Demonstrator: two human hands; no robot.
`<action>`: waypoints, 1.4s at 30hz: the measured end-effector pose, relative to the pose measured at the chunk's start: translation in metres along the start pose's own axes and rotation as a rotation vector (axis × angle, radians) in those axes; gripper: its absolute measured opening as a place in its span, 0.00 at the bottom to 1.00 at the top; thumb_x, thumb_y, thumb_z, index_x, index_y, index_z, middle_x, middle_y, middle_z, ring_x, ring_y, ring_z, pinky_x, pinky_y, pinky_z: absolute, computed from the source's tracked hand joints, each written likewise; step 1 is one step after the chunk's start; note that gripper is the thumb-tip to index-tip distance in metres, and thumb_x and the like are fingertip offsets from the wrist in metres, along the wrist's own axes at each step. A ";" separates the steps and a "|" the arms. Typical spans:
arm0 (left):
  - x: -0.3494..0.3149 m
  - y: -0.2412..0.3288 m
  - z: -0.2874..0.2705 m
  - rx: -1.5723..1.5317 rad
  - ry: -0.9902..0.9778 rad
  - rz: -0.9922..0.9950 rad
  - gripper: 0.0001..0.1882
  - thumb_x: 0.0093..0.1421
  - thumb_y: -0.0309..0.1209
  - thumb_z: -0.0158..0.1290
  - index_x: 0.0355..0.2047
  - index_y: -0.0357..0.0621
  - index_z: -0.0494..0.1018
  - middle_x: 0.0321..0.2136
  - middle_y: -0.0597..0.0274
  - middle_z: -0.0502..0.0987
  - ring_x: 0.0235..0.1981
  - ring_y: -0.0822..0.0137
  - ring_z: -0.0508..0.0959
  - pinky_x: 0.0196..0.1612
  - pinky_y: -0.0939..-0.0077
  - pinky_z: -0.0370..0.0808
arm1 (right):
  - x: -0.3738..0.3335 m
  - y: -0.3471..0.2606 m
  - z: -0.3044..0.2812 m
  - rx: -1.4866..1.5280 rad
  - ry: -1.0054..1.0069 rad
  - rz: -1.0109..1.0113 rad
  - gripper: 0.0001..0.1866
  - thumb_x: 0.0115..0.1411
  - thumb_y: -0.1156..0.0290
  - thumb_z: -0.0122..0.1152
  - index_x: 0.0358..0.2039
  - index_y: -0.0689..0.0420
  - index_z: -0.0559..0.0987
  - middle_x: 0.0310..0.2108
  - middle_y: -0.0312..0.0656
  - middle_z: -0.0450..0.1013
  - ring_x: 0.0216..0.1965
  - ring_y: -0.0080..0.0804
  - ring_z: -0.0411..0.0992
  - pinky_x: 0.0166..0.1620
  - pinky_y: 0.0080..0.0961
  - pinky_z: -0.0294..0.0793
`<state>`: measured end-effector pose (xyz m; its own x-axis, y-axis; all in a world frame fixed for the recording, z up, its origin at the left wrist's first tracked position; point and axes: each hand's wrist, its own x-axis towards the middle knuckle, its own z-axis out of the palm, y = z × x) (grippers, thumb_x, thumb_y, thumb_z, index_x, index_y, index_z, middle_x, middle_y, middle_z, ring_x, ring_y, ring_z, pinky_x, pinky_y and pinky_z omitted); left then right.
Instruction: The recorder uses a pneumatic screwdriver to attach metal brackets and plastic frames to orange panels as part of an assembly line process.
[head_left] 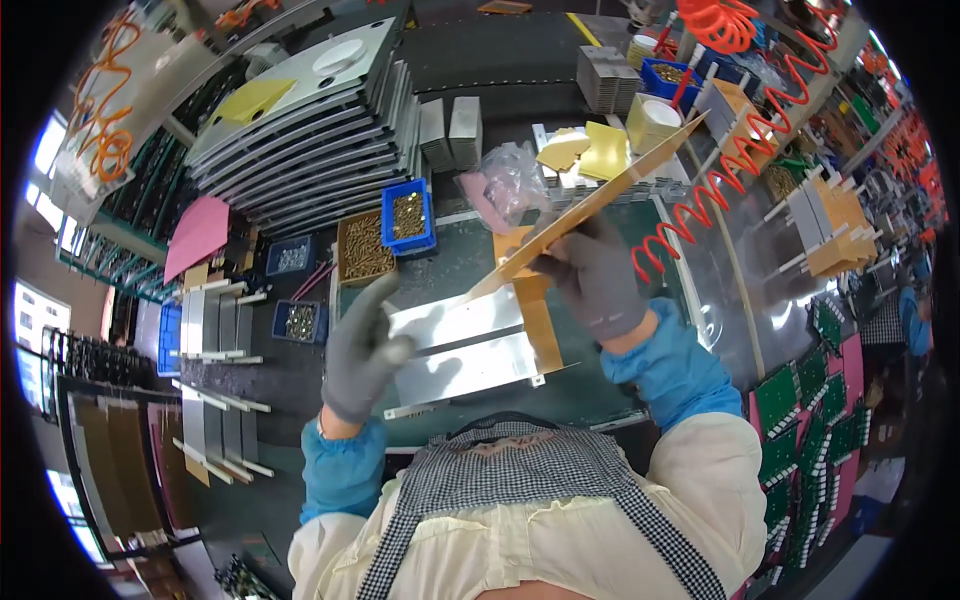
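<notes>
**Tan panel [640,171] slants up from the right hand [600,278]**

The green-topped desk [642,225] spreads under both arms, which reach forward in blue sleeves [668,365]. The right forearm angles inward, its gloved grip clamped on the tan panel (seen almost edge-on). The panel extends to both sides of that grip: its upper end rises to the right, its lower end drops leftward over the silver sheets [468,350]. Those sheets lie side by side on the desk, between the hands. The left hand [358,350] is upright at their left end, thumb apart from the fingers; whether it touches them I cannot tell. Beyond it sits a blue bin [431,240] of small brass-coloured parts [409,216].
</notes>
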<state>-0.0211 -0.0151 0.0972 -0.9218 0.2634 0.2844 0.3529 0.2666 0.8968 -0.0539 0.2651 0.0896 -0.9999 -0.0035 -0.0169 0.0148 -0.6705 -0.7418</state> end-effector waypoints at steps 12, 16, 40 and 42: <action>-0.011 -0.022 -0.032 -0.100 0.070 -0.037 0.17 0.66 0.36 0.51 0.47 0.34 0.74 0.38 0.60 0.79 0.41 0.70 0.76 0.45 0.74 0.72 | -0.029 -0.010 -0.024 -0.027 -0.184 -0.209 0.27 0.54 0.78 0.53 0.56 0.64 0.65 0.51 0.47 0.69 0.51 0.32 0.70 0.56 0.31 0.69; -0.034 -0.050 -0.022 -0.144 -0.013 -0.169 0.17 0.65 0.34 0.52 0.47 0.33 0.75 0.37 0.63 0.79 0.38 0.74 0.74 0.42 0.76 0.72 | -0.047 0.003 -0.046 -0.446 -0.159 -0.006 0.29 0.55 0.77 0.54 0.58 0.65 0.63 0.50 0.46 0.69 0.51 0.30 0.70 0.56 0.27 0.68; -0.024 -0.089 -0.012 -0.437 -0.008 -0.475 0.30 0.64 0.53 0.49 0.52 0.38 0.70 0.42 0.62 0.75 0.43 0.72 0.72 0.47 0.75 0.69 | -0.042 0.026 0.068 -1.780 -1.028 -0.504 0.46 0.44 0.52 0.71 0.60 0.61 0.64 0.63 0.60 0.55 0.65 0.59 0.53 0.65 0.47 0.56; -0.023 -0.089 -0.012 -0.491 0.018 -0.522 0.30 0.65 0.53 0.49 0.53 0.38 0.70 0.42 0.62 0.74 0.43 0.73 0.72 0.46 0.77 0.69 | -0.028 0.041 0.064 -1.907 -1.067 -0.431 0.50 0.44 0.48 0.70 0.62 0.61 0.61 0.64 0.62 0.54 0.66 0.60 0.53 0.65 0.48 0.55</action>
<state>-0.0330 -0.0562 0.0146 -0.9547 0.1985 -0.2218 -0.2441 -0.0954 0.9651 -0.0260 0.1903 0.1020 -0.5681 -0.8216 0.0472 -0.8127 0.5510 -0.1896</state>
